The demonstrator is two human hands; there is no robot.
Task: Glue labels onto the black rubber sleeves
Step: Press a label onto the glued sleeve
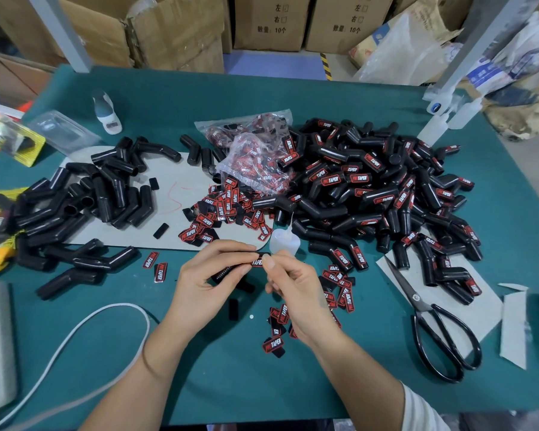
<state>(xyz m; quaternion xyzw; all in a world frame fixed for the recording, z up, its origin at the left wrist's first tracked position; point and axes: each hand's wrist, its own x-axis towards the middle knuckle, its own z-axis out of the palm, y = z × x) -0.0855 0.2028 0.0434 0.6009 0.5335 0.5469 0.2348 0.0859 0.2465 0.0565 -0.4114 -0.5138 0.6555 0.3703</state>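
The left hand grips a sleeve at 6 o'clock; the right hand pinches a label on it. Labelled pile at 2 o'clock, bare pile at 10 remains.

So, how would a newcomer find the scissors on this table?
Start at the big pile of labelled sleeves on the table's right side. Just below it, on a grey card sheet, lie the scissors: black looped handles, steel blades, the only metal tool there.

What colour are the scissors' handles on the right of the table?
Black, glossy loops on the scissors, clearest in the head view.
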